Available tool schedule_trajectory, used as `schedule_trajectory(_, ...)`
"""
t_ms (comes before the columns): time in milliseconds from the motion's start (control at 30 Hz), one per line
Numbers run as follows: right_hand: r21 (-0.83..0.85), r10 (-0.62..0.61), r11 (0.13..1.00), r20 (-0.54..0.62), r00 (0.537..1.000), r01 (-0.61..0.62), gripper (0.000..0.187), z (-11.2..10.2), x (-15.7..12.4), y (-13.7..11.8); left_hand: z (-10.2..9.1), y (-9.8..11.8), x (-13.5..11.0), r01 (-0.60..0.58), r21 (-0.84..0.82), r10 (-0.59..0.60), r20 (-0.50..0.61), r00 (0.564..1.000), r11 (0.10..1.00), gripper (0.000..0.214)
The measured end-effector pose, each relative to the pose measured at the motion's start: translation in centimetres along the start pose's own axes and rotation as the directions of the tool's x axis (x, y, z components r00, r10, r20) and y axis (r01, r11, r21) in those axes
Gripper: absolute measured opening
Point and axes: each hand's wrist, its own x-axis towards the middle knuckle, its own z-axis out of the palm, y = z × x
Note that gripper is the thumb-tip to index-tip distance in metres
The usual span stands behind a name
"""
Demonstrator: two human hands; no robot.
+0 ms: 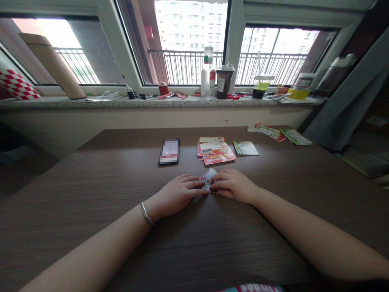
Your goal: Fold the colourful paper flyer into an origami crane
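Observation:
Between my two hands is a small folded piece of printed paper [209,174], whitish blue with some red, set on the dark wooden table [170,251]. My left hand [179,192] grips its left side, with the fingertips pressed onto it; a silver bangle circles that wrist. From the right, my right hand [235,184] pinches the paper's other side, its fingers bent over the edge. The fingers cover much of the paper, so its full shape is hidden. Just beyond lies a stack of red and cream printed leaflets [217,151].
A phone [169,151] lies left of the leaflets, a green and white card [245,148] to their right. More leaflets [270,132] are at the far right corner. Bottles [206,77], lidded cups [224,81] and a tan cylinder [53,67] stand along the window sill [170,103].

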Motion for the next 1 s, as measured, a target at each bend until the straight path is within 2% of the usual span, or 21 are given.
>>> schedule_trajectory(200,0.015,-0.008,1.0,0.017,1.0,0.008,0.028,0.0,0.1,-0.3,0.5,-0.5,0.0,0.007,0.074,-0.006,-0.01,1.0,0.997,0.049)
schedule_trajectory(533,-0.014,0.002,1.0,-0.013,1.0,-0.002,0.029,0.2,0.4,-0.7,0.5,0.4,0.0,0.082,0.055,-0.081,-0.009,0.997,0.995,0.051)
schedule_trajectory(700,-0.034,0.008,0.999,0.027,1.0,-0.007,0.031,0.3,0.5,-0.9,0.3,0.8,0.2,0.074,0.061,-0.077,0.055,0.996,0.995,0.053)
schedule_trajectory(1000,-0.129,0.054,0.991,0.099,0.994,-0.041,0.028,-0.3,0.8,-1.7,-0.3,1.4,0.4,0.138,0.049,-0.141,0.065,0.988,0.989,0.053)
